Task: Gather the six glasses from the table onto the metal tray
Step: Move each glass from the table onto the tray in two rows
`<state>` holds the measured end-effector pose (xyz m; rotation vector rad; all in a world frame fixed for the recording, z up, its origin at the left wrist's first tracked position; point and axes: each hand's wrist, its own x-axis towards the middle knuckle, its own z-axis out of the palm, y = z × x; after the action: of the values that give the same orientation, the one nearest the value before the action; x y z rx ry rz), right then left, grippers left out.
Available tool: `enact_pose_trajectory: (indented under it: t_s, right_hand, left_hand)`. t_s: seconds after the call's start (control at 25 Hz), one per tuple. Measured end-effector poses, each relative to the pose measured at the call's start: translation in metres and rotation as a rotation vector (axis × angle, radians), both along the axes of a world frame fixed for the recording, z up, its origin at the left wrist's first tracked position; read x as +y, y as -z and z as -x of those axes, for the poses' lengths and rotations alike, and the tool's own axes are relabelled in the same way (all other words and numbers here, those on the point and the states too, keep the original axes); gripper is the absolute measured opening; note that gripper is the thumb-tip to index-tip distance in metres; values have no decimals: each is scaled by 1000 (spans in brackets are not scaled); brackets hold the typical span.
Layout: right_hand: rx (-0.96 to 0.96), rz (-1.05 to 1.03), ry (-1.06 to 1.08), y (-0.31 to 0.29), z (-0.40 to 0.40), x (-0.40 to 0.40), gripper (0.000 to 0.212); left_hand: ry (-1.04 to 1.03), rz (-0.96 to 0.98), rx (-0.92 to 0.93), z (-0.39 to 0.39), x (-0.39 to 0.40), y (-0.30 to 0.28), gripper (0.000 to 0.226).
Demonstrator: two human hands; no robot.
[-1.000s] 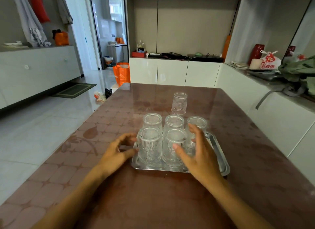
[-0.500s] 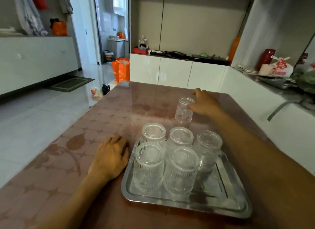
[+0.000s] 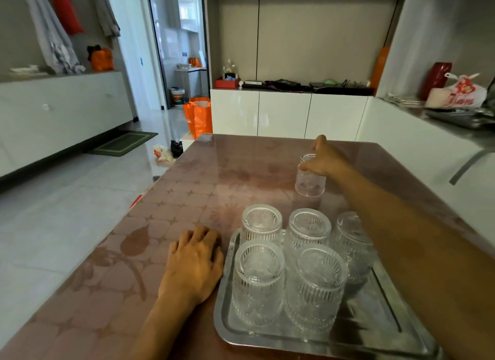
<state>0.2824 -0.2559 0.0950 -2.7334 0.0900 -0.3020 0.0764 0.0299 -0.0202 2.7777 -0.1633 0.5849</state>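
Several ribbed clear glasses stand upside down on the metal tray (image 3: 380,330) at the near right of the brown table (image 3: 203,188); the nearest ones are a front-left glass (image 3: 258,282) and a front-right glass (image 3: 316,287). One more glass (image 3: 309,182) stands upside down on the table beyond the tray. My right hand (image 3: 325,158) reaches over the tray and grips that far glass around its top. My left hand (image 3: 194,263) lies flat on the table, touching the tray's left edge, holding nothing.
White cabinets run along the far wall and the right side, with a red-and-white plastic bag (image 3: 458,91) on the right counter. An orange bag (image 3: 199,115) stands on the floor past the table's far-left corner. The table's left edge drops to a tiled floor.
My right hand left the tray, reached out to the far glass and has closed on its top. My left hand settled flat beside the tray. The view moved closer to the table.
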Motion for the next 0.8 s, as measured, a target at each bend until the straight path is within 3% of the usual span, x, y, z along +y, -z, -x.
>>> enact_pose_trajectory:
  t_s: [0.12,0.32,0.44,0.52,0.6,0.68,0.8]
  right_hand:
    - [-102,-125,-18,-28,26,-4,57]
    - [-460,-285,-55,-84,127,-45,57]
    - [-477,-393,-96,-95,210,-76,56]
    - [-488,-469,-100,-80,257,-87,50]
    - [-476,-550,-94,-52,293,-91,43]
    - [-434,-597,-72,-18,310,-85,40]
    - [-390,-593,-70,24,314,-65,44]
  left_hand:
    - [-10,-5,7,1,1,0,21]
    - [-15,-7,34,2,1,0,25]
    - [-2,5,78,7,2,-5,28]
    - [60,57,115,11,3,-10,36]
    - [113,237,128,20,2,-15,31]
    - [88,432,100,32,0,-17,17]
    - [80,562,52,49,-2,-16,22]
